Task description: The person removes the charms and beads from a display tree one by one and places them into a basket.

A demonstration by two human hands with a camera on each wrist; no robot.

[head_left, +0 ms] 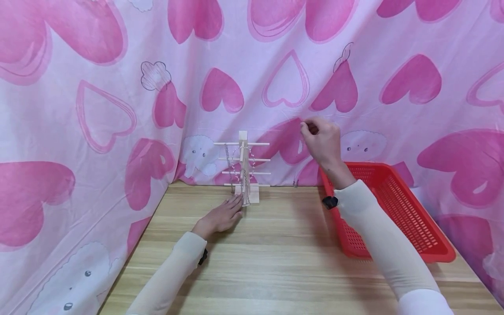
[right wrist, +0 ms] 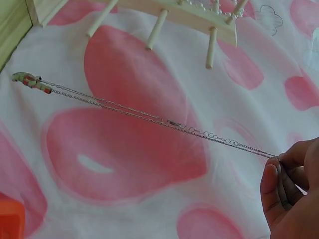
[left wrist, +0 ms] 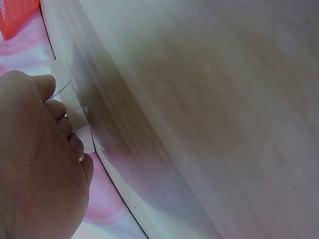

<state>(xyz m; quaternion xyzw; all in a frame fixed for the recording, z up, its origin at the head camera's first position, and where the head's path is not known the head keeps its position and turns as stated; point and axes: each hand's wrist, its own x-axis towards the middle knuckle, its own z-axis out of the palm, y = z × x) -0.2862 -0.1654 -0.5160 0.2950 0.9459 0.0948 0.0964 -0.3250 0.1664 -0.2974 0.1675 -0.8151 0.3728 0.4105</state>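
My right hand [head_left: 323, 142] is raised to the right of the wooden jewellery stand [head_left: 243, 136]. Its thumb and fingertips pinch a thin silver necklace [right wrist: 134, 115], whose doubled chain hangs down with a small green and orange-red pendant [right wrist: 31, 81] at its end. Fingers extended, my left hand [head_left: 222, 215] lies low at the front left of the stand's base [head_left: 253, 195]; whether it presses the base is hard to tell. On the stand's pegs hang a white beaded necklace [head_left: 252, 164] and a dark chain [head_left: 226, 154].
A red plastic basket [head_left: 441, 249] stands on the right side of the wooden table [head_left: 256, 271], partly behind my right forearm. Behind and at the sides hangs a pink heart-patterned cloth [head_left: 220, 89], close behind the stand.
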